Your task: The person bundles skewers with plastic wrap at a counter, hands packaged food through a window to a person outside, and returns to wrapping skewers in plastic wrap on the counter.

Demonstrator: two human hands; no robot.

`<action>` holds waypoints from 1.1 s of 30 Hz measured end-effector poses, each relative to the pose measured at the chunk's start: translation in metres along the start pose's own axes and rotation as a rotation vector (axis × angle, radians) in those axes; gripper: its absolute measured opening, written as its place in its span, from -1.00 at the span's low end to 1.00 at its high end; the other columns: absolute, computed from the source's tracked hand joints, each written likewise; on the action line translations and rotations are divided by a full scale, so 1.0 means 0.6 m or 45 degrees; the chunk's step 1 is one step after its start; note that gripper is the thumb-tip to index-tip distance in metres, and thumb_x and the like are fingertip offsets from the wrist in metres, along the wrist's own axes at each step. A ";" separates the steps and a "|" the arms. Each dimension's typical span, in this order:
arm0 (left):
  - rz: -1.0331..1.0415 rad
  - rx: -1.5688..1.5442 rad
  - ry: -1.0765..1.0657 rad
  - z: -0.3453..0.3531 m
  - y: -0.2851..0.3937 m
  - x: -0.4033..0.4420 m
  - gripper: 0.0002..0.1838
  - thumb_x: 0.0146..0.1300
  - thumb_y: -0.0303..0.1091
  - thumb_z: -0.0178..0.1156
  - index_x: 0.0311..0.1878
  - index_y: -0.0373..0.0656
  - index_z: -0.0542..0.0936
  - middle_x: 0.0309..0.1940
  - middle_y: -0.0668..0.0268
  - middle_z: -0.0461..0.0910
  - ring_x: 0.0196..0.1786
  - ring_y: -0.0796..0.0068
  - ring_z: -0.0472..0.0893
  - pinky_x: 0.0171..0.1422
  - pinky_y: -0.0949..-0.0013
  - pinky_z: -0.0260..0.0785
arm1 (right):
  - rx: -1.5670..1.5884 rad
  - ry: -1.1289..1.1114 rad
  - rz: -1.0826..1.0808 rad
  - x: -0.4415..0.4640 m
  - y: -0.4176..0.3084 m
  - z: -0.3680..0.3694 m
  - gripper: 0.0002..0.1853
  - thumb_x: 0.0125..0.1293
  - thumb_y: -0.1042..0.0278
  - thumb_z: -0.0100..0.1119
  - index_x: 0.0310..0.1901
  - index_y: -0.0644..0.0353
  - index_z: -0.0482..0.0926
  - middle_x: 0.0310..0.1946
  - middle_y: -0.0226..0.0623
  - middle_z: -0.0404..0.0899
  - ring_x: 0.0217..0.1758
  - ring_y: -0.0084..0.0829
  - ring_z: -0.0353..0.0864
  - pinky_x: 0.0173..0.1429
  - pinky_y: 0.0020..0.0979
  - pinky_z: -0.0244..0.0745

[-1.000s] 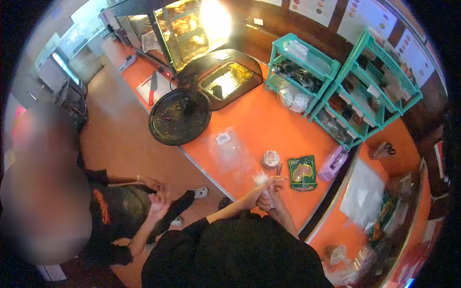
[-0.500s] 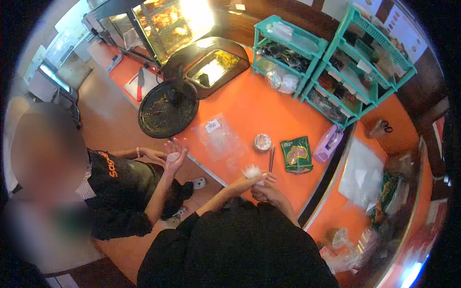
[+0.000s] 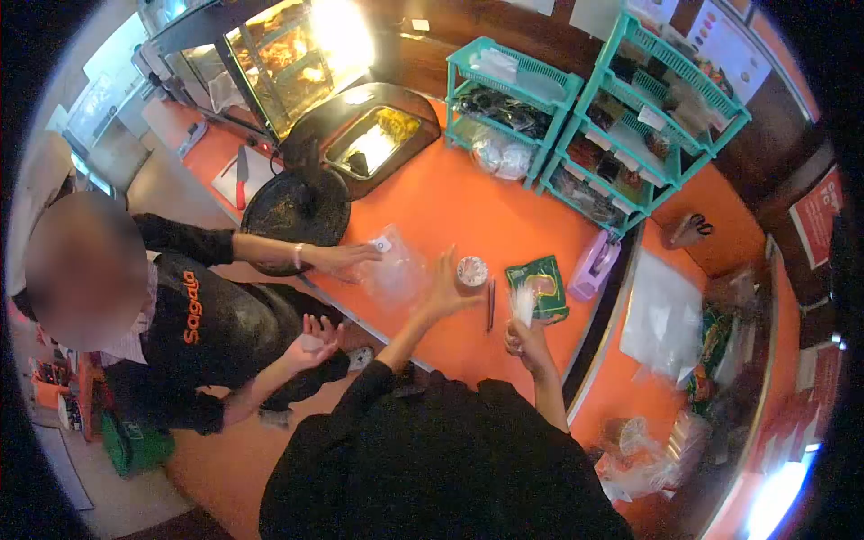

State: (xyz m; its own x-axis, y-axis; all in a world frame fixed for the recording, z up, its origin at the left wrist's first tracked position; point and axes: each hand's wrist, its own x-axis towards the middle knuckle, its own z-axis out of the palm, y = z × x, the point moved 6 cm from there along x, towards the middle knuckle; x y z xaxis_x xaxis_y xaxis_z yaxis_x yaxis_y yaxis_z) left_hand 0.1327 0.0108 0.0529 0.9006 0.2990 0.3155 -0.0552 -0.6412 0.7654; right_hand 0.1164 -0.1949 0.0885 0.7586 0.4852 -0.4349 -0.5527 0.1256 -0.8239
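Observation:
My right hand (image 3: 528, 344) is closed around the base of a white, bristly, brush-like bundle (image 3: 523, 304) that points upward in front of the green packet (image 3: 547, 274). My left hand (image 3: 443, 292) is raised with fingers spread and nothing in it, near a small round tub (image 3: 472, 271) with whitish contents. Between my hands lie thin dark sticks (image 3: 491, 308). A clear plastic bag (image 3: 396, 274) with a white label lies left of my left hand. A co-worker's hand (image 3: 346, 258) reaches onto that bag; their other palm (image 3: 315, 345) is turned up with something whitish in it.
Teal tiered racks (image 3: 589, 144) stand at the back right, beside a lilac tape dispenser (image 3: 596, 265). A round black lid (image 3: 292, 220) and a metal tray (image 3: 382, 144) sit at the far left. Scissors (image 3: 697, 227) stand in a holder on the right counter.
My hands have moved apart: the right has lifted the white bundle upright, the left has opened over the table. The co-worker's one hand has reached to the plastic bag. The view has shifted slightly.

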 end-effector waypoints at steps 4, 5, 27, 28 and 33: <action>0.004 -0.341 -0.081 0.050 -0.015 0.022 -0.03 -0.20 -0.03 0.46 0.25 -0.23 0.18 0.14 0.01 0.29 0.23 0.13 0.31 0.29 0.10 0.16 | 0.030 -0.028 -0.066 -0.008 -0.019 0.001 -0.79 0.26 0.38 0.01 -0.47 0.04 0.21 -0.69 -0.60 0.13 -0.73 -0.71 0.10 -0.69 -0.60 -0.06; -0.196 -0.408 -0.207 0.053 -0.011 0.021 -0.10 -0.18 -0.08 0.45 0.22 -0.20 0.23 0.12 0.03 0.33 0.19 0.10 0.37 0.23 0.09 0.24 | 0.070 -0.068 -0.072 -0.011 -0.019 0.006 -0.79 0.27 0.38 0.01 -0.47 0.04 0.20 -0.69 -0.60 0.12 -0.73 -0.71 0.09 -0.68 -0.60 -0.05; 0.527 0.022 -0.081 -0.058 0.172 -0.010 -0.39 -0.21 -0.53 0.26 0.07 -0.13 0.45 0.10 0.24 0.43 0.23 0.16 0.35 0.34 0.14 0.14 | -0.249 -0.318 -0.041 -0.003 -0.037 0.070 -0.84 0.29 0.37 0.02 -0.42 0.13 0.30 -0.69 -0.58 0.16 -0.69 -0.72 0.11 -0.64 -0.63 0.02; 0.529 0.013 -0.082 -0.061 0.175 -0.011 -0.37 -0.21 -0.53 0.26 0.08 -0.13 0.44 0.10 0.24 0.42 0.24 0.17 0.35 0.33 0.13 0.14 | -0.250 -0.319 -0.043 0.005 -0.029 0.062 -0.84 0.29 0.37 0.02 -0.42 0.13 0.30 -0.69 -0.58 0.16 -0.69 -0.72 0.11 -0.64 -0.63 0.02; 0.533 0.053 -0.006 -0.068 0.173 -0.015 -0.33 -0.26 -0.48 0.29 0.10 -0.09 0.44 0.09 0.26 0.45 0.21 0.21 0.38 0.29 0.17 0.18 | -0.372 -0.304 0.122 0.026 0.017 0.034 -0.76 0.25 0.25 0.06 -0.54 0.12 0.36 -0.75 -0.54 0.27 -0.77 -0.68 0.20 -0.71 -0.59 0.04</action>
State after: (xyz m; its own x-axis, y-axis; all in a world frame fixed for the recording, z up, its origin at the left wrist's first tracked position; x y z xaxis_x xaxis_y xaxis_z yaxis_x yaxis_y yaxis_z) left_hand 0.1008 -0.0296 0.1527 0.8059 0.0031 0.5920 -0.3997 -0.7348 0.5480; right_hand 0.1156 -0.1684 0.0805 0.5878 0.6746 -0.4465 -0.4695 -0.1651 -0.8674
